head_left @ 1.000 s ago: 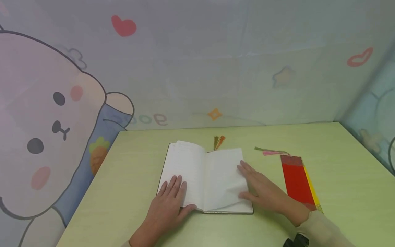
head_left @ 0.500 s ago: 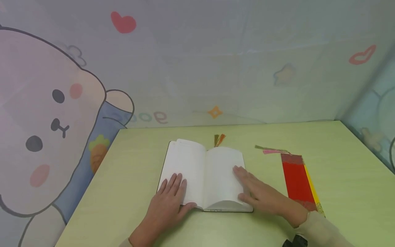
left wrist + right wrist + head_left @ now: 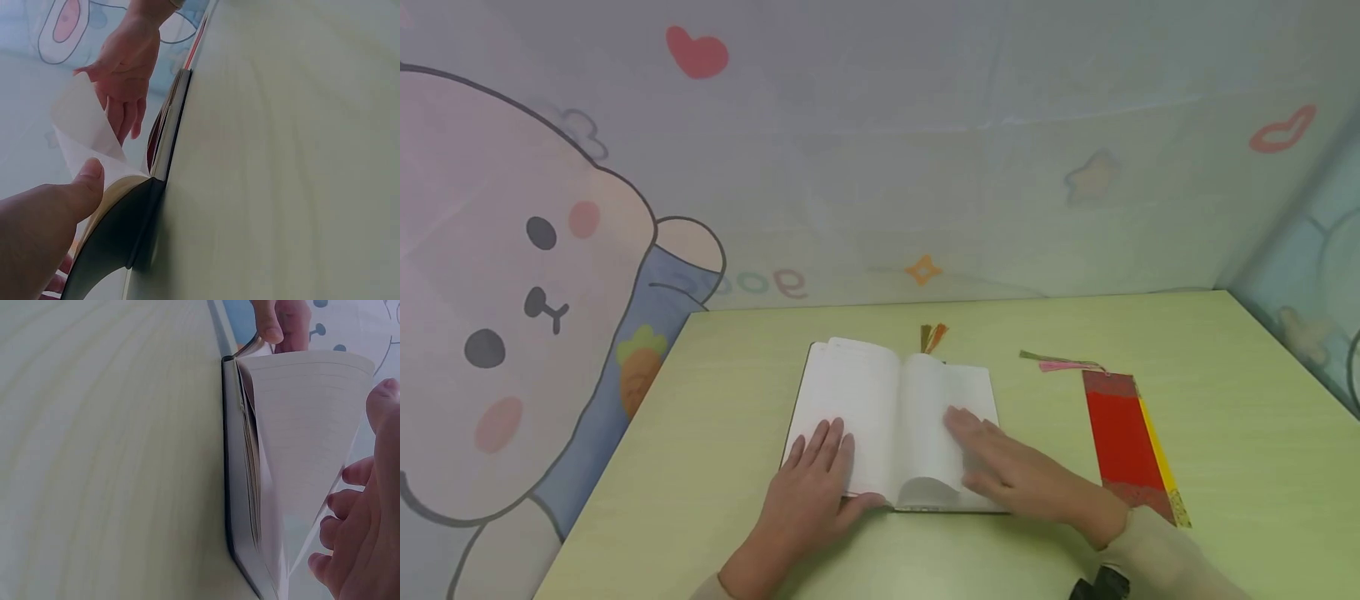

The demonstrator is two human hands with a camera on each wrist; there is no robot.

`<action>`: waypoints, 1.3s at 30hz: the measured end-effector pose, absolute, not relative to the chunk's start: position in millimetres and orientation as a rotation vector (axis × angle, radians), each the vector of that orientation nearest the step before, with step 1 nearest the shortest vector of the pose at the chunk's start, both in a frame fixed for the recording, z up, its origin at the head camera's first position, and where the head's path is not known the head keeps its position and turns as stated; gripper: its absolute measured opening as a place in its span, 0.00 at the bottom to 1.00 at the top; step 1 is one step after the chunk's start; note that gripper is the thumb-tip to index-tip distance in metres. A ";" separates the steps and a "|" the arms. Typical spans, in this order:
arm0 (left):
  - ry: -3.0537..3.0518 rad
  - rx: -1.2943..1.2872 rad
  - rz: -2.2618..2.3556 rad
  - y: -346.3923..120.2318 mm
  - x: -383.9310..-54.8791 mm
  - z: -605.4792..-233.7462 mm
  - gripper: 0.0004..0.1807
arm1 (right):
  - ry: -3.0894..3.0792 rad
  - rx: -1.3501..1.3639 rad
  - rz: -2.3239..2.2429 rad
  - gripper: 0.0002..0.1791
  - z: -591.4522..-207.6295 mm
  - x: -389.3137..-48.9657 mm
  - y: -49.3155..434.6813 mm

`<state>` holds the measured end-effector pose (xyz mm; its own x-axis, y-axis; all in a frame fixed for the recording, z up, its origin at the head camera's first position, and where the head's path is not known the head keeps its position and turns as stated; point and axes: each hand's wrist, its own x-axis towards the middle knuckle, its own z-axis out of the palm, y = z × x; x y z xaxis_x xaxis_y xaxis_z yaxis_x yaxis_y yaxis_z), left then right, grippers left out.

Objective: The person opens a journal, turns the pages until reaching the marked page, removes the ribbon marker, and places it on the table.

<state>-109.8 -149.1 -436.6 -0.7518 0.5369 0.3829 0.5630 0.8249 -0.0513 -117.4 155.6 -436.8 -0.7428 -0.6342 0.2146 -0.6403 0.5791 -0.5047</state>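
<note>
The open notebook [image 3: 850, 383] lies on the table under the left hand [image 3: 805, 492] and just left of the right hand [image 3: 1011, 471], its gutter and the long axis of its pages running away from the person, the far end leaning slightly to the right. The left hand rests flat on the near part of the left page, fingers straight, thumb reaching toward the gutter. The right hand's fingers are loosely extended and slightly apart, the thumb away from them, at the free edge of a lifted leaf [image 3: 923, 417]. That leaf bows up between the hands. Compared with half a second ago, the right hand has moved left and the leaf arches closer to the gutter, baring more of the page beneath; the left hand stays put. Beyond the fingertips lie green and orange tassels [image 3: 934, 338]; right of the right hand, a red bookmark [image 3: 1126, 433] overlaps a yellow one [image 3: 1159, 446].
</note>
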 end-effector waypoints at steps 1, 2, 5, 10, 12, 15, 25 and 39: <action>-2.621 -0.822 -0.094 -148.6 -109.9 -436.3 0.44 | -2.781 1.127 0.882 0.37 -436.6 -117.6 154.6; -2.619 -0.819 -0.094 -148.0 -110.0 -436.0 0.45 | -2.780 1.132 0.877 0.37 -436.4 -118.0 153.5; -2.610 -0.809 -0.091 -145.8 -110.6 -434.9 0.46 | -2.788 1.139 0.871 0.37 -435.5 -118.3 150.9; -2.588 -0.778 -0.091 -142.2 -110.8 -432.5 0.47 | -2.805 1.155 0.858 0.37 -434.3 -118.6 146.4; -2.585 -0.763 -0.095 -140.7 -110.8 -431.4 0.47 | -2.809 1.157 0.844 0.37 -434.0 -118.4 145.0; -2.582 -0.742 -0.101 -138.9 -111.4 -430.2 0.48 | -2.812 1.152 0.832 0.37 -433.4 -117.9 144.0; -2.487 -0.745 -0.140 -135.6 -114.2 -432.6 0.50 | -2.766 1.084 0.848 0.41 -432.5 -116.2 147.6; -2.230 -0.802 -0.358 -137.5 -119.2 -437.6 0.46 | -2.738 0.982 0.852 0.41 -434.5 -114.1 155.1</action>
